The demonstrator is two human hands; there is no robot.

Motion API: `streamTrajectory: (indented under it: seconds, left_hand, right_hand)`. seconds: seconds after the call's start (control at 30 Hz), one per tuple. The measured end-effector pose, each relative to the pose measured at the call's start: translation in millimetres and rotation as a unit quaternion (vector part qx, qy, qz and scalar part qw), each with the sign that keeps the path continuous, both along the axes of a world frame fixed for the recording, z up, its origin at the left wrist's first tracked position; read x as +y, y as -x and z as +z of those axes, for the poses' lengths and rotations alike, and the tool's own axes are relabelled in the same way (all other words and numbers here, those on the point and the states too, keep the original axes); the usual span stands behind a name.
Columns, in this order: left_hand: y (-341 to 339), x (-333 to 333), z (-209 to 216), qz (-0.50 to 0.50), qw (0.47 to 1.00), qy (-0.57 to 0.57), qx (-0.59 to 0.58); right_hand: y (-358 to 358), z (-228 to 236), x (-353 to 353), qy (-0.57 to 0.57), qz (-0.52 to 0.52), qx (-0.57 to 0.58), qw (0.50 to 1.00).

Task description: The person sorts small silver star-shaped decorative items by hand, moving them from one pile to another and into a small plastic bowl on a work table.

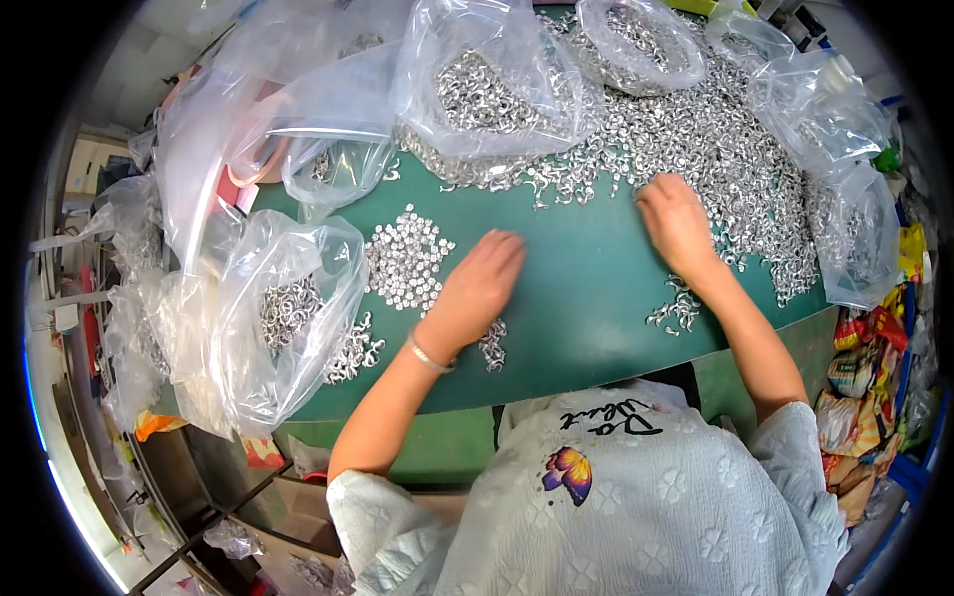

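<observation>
A large heap of small silvery curved metal pieces [686, 129] spreads over the far and right side of the green table. At the near left edge of that heap, my right hand [678, 226] reaches down with fingers bent together, touching the pieces; anything in its fingertips is hidden. My left hand [479, 283], a bracelet on its wrist, hovers over the middle of the table. Its fingers are curled together, and whatever they hold is too small to make out. Beside it on the left lies a flat patch of small round silvery pieces [407, 260].
Clear plastic bags of metal pieces stand at the far middle [487, 89], on the left [298, 308] and on the right [855, 233]. Small loose clusters lie near my left wrist [493, 348] and right forearm [678, 308]. Colourful packages [855, 397] are piled beyond the table's right side.
</observation>
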State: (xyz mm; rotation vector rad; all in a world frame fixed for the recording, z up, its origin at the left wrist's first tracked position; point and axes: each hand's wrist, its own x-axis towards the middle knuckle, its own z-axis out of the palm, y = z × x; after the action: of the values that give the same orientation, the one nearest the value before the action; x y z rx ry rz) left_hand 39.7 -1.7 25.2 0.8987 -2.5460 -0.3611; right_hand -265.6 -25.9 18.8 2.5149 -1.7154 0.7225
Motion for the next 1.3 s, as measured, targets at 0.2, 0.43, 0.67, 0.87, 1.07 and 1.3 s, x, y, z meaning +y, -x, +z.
streamTrajectory:
  seconds: [0.2,0.43,0.67,0.87,1.07,1.3]
  left_hand:
    - [-22.0,16.3,7.8,0.061,0.998,-0.002,-0.001]
    - [-29.5,-0.5,3.5,0.127,0.992,-0.001,-0.024]
    - [-5.2,1.0,26.2,0.138,0.984,-0.109,0.016]
    - [53.3,-9.2,11.5,0.170,0.980,-0.098,-0.024]
    - [75.1,20.0,10.9,0.082,0.980,-0.163,0.077]
    - [66.3,6.1,5.0,0.117,0.984,-0.130,0.037]
  right_hand:
    - [-5.9,19.4,-14.0,-0.012,-0.002,-0.036,0.999]
    - [-72.9,4.9,-3.5,-0.121,0.079,0.008,0.989]
    - [-14.9,19.2,27.5,-0.185,0.203,-0.049,0.960]
    - [-23.0,23.1,35.0,-0.173,0.197,0.006,0.965]
    - [-10.5,24.4,19.8,-0.111,0.092,-0.071,0.987]
    - [-9.4,18.8,21.4,-0.164,0.138,-0.015,0.977]
